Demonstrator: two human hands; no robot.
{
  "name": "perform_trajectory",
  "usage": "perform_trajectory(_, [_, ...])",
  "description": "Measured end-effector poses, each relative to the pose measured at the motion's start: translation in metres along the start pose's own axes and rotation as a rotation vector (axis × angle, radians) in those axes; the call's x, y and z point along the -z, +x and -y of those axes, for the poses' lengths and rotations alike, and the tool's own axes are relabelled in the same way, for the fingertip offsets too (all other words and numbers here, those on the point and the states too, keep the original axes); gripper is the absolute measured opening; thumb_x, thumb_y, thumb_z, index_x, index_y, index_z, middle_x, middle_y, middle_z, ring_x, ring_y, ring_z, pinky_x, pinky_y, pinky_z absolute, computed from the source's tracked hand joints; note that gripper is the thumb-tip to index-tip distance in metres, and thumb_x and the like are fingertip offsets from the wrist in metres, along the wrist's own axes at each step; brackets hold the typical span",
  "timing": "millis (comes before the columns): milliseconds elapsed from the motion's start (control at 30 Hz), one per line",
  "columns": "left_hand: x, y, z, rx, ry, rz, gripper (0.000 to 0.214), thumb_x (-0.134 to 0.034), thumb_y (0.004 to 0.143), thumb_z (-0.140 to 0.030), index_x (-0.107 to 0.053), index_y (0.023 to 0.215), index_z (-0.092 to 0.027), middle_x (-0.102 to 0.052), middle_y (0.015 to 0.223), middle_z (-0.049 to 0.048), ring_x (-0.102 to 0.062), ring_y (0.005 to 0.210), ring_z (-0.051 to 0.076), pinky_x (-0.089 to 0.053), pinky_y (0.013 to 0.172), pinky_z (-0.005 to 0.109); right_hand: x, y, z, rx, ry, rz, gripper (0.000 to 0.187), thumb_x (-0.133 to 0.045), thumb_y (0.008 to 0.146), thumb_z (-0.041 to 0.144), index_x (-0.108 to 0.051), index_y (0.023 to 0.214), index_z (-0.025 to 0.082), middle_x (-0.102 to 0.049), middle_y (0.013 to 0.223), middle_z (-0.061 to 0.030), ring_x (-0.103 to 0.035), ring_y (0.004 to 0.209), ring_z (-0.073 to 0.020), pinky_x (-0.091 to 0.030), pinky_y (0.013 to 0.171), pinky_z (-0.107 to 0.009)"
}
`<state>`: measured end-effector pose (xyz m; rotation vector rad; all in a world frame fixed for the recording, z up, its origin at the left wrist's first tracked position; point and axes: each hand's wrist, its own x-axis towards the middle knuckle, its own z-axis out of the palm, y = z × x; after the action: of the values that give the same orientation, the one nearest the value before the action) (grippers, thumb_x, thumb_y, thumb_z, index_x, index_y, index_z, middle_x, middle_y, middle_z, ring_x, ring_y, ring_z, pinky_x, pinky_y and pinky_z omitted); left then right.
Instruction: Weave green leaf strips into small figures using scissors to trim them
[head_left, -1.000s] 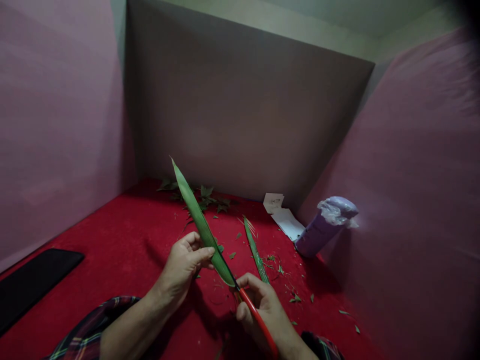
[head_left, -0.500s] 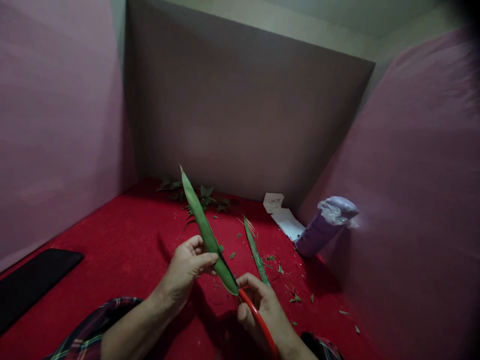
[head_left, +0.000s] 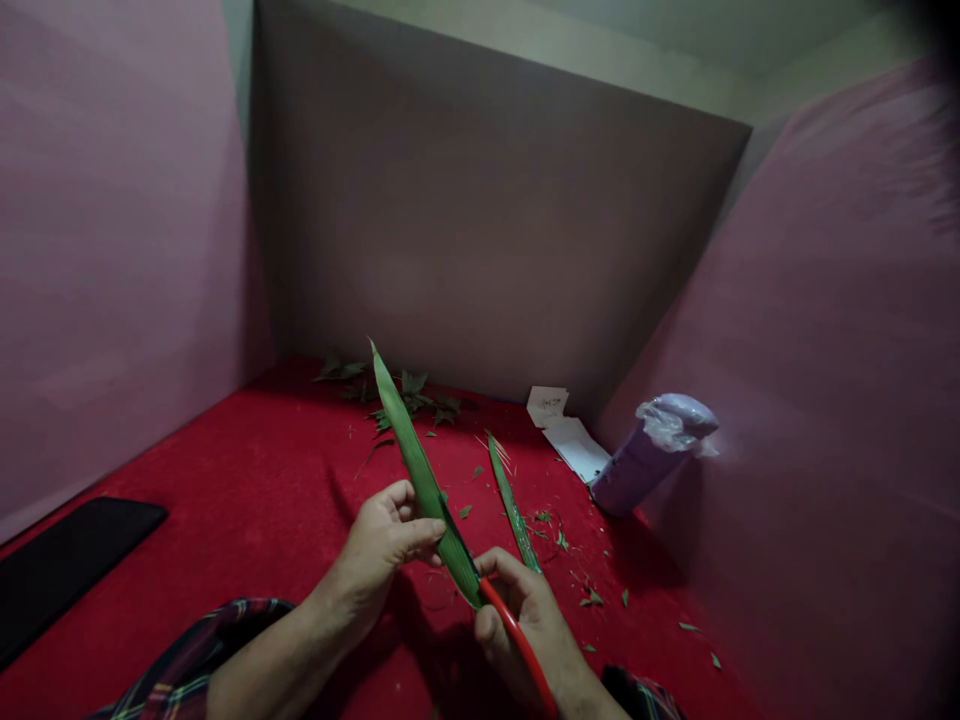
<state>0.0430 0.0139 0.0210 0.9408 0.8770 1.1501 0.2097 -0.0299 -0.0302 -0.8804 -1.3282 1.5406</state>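
My left hand point(head_left: 382, 548) pinches a long green leaf point(head_left: 415, 452) near its lower end, and the leaf's tip points up and away. My right hand point(head_left: 534, 630) is closed round the red handles of a pair of scissors point(head_left: 510, 625). The dark blades lie along the leaf's right edge just beside my left thumb. A second, narrower green leaf strip point(head_left: 511, 502) lies flat on the red cloth point(head_left: 247, 470) just beyond my right hand.
A heap of leaf cuttings point(head_left: 405, 395) lies at the back of the cloth, with small scraps scattered to the right. A purple cylinder capped with plastic point(head_left: 651, 450) leans at the right wall beside white paper point(head_left: 566, 425). A black flat object point(head_left: 67, 560) rests at the left edge.
The leaf has shifted right and slightly down, and my left hand has moved right along it. The scissor blades have slid further up the leaf's edge.
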Motion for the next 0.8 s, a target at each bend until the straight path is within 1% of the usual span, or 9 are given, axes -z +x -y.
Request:
perform_trajectory(133, [0.001,0.001,0.001,0.026,-0.025,0.022,0.024,-0.067,0.060,-0.011,-0.057,0.083,-0.012,-0.065,0.069,0.0030,-0.060,0.057,0.013,-0.049,0.050,0.023,-0.002,0.001,0.002,-0.008,0.047,-0.015,0.045,-0.073,0.063,0.048,-0.049,0.084,0.017,-0.044,0.049,0.0098,-0.027,0.040,-0.0014,-0.021,0.038,-0.013])
perform_trajectory(267, [0.002,0.000,-0.001,0.097,-0.070,0.035,0.025,-0.065,0.063,-0.009,-0.057,0.086,-0.011,-0.063,0.070,0.0023,-0.058,0.056,0.011,-0.048,0.049,0.021,-0.006,0.002,0.008,-0.088,0.112,-0.026,0.054,-0.082,0.050,0.041,-0.046,0.082,0.018,-0.052,0.047,0.0080,-0.042,0.040,-0.0046,-0.029,0.041,-0.014])
perform_trajectory(333, [0.002,-0.001,-0.002,0.105,-0.071,0.045,0.024,-0.064,0.063,-0.008,-0.057,0.086,-0.011,-0.063,0.072,0.0031,-0.057,0.055,0.010,-0.047,0.048,0.020,-0.008,0.003,0.010,-0.127,0.143,-0.024,0.057,-0.084,0.047,0.037,-0.044,0.083,0.019,-0.052,0.046,0.0085,-0.046,0.040,-0.0065,-0.033,0.042,-0.016])
perform_trajectory(400, [0.002,-0.002,-0.003,0.104,-0.067,0.055,0.022,-0.063,0.064,-0.008,-0.057,0.085,-0.010,-0.063,0.074,0.0042,-0.056,0.056,0.010,-0.047,0.048,0.019,-0.009,0.003,0.012,-0.142,0.156,-0.029,0.057,-0.085,0.046,0.032,-0.045,0.083,0.019,-0.050,0.048,0.0102,-0.044,0.041,-0.0052,-0.035,0.044,-0.017])
perform_trajectory(533, [0.001,-0.001,-0.003,0.115,-0.052,0.046,0.024,-0.062,0.064,-0.007,-0.057,0.087,-0.010,-0.062,0.072,0.0032,-0.056,0.055,0.009,-0.047,0.048,0.019,-0.012,0.002,0.017,-0.158,0.143,-0.042,0.054,-0.086,0.045,0.020,-0.046,0.080,0.018,-0.045,0.053,0.0121,-0.035,0.043,-0.0016,-0.032,0.045,-0.015])
perform_trajectory(667, [0.001,-0.001,-0.002,0.096,-0.033,0.046,0.030,-0.063,0.063,-0.007,-0.054,0.091,-0.012,-0.061,0.071,0.0015,-0.056,0.054,0.011,-0.048,0.045,0.020,-0.012,0.000,0.017,-0.157,0.114,-0.032,0.050,-0.084,0.049,0.021,-0.045,0.080,0.018,-0.044,0.055,0.0116,-0.036,0.045,-0.0024,-0.034,0.047,-0.017])
perform_trajectory(800, [-0.001,-0.004,-0.003,0.107,-0.015,0.067,0.032,-0.064,0.061,-0.007,-0.052,0.091,-0.013,-0.061,0.072,0.0016,-0.058,0.055,0.012,-0.048,0.045,0.021,-0.008,0.000,0.015,-0.121,0.024,-0.034,0.044,-0.083,0.052,0.020,-0.050,0.082,0.017,-0.045,0.056,0.0102,-0.034,0.049,-0.0039,-0.033,0.049,-0.017])
